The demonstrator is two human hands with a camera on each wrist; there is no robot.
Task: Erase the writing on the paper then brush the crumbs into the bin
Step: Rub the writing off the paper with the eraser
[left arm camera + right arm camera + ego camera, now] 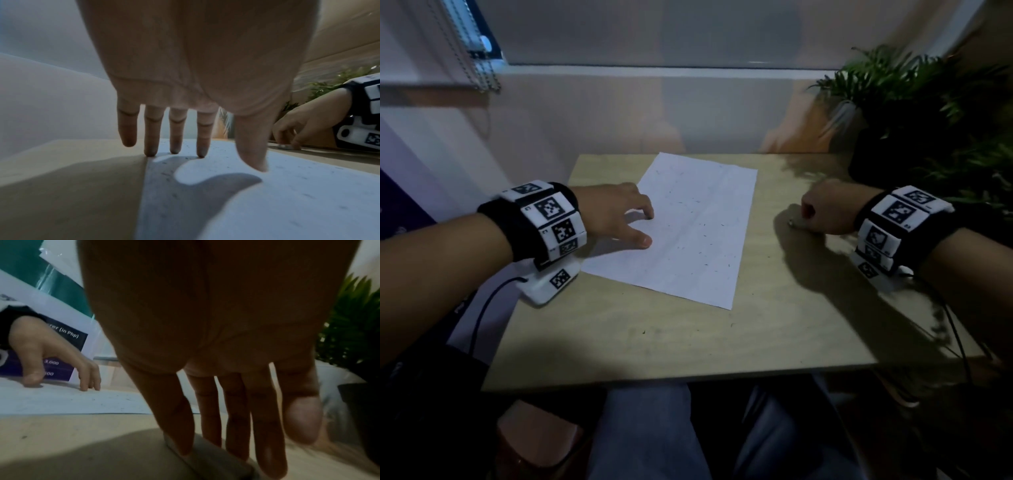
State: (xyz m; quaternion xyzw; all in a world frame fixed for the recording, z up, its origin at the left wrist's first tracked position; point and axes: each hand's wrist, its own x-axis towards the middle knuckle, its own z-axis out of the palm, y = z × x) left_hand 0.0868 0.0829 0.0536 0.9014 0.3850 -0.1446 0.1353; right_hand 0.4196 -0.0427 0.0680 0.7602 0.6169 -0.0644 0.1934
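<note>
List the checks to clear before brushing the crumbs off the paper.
1. Writing erased: ok, paper shows only specks.
2. Crumbs gathered: not ok, crumbs lie scattered across the sheet.
3. Paper pinned: ok, left hand presses its fingertips on the left edge.
4. Right hand free: not ok, its grip is on the eraser, down on the table.
5. Bin located: cannot tell, none in view.

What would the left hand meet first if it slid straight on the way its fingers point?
Probably only more paper and its scattered crumbs; the left hand points across the sheet toward the right hand, well beyond it.
</note>
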